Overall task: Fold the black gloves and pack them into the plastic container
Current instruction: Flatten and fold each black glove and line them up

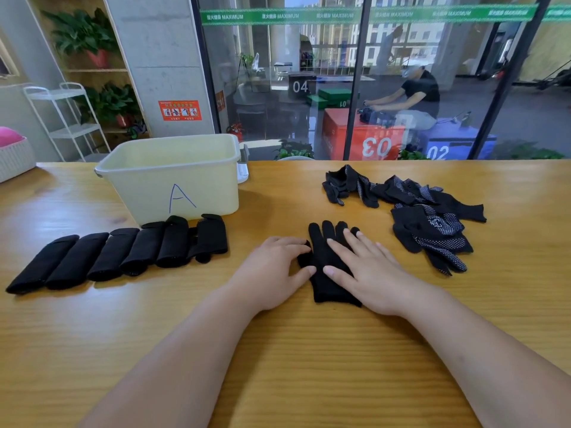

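Note:
A black glove (323,257) lies flat on the wooden table (309,350), fingers pointing away from me. My left hand (272,267) rests at its left edge, fingertips and thumb touching the glove's thumb side. My right hand (370,273) lies flat, palm down, on the glove's right half. A cream plastic container (173,177) marked "A" stands at the back left and looks empty. In front of it, several folded black gloves (123,251) lie in a row. A loose pile of unfolded black gloves (426,217) with white dots lies at the right.
A white woven basket (15,159) with a pink ball sits at the far left table edge. Behind the table is a glass wall; a person sits beyond it. A white rack and potted plants stand at the back left.

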Demonstrator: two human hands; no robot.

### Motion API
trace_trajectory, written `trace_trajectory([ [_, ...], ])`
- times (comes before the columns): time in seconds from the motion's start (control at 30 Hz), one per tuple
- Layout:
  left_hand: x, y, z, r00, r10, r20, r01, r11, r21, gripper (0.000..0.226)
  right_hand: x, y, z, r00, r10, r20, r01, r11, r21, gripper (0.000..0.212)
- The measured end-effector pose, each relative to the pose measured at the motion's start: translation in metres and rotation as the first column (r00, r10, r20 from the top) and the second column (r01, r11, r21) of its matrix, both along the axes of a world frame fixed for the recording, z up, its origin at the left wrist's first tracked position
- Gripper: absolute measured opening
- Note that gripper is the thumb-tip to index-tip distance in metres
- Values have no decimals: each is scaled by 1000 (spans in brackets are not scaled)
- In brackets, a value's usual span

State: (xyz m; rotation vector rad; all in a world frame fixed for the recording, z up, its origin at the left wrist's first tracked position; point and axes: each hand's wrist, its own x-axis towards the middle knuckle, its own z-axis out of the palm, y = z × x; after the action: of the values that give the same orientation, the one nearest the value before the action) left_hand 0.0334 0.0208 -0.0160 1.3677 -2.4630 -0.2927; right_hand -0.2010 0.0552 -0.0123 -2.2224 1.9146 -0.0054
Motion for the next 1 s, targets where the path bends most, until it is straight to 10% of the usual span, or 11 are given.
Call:
trace_trajectory([
  [0.33,0,5,1,995,14,96,-21,997,74,91,-26,19,-3,996,86,31,-86,996,-17,84],
  [0.63,10,4,9,944,-183,-276,179,983,-38,30,-41,21,17,889,283,360,-183,940,-288,31],
  [1.0,6,6,6,948,-231,-217,226,973,-46,17,-34,22,13,956,271,110,-222,917,-330,28],
])
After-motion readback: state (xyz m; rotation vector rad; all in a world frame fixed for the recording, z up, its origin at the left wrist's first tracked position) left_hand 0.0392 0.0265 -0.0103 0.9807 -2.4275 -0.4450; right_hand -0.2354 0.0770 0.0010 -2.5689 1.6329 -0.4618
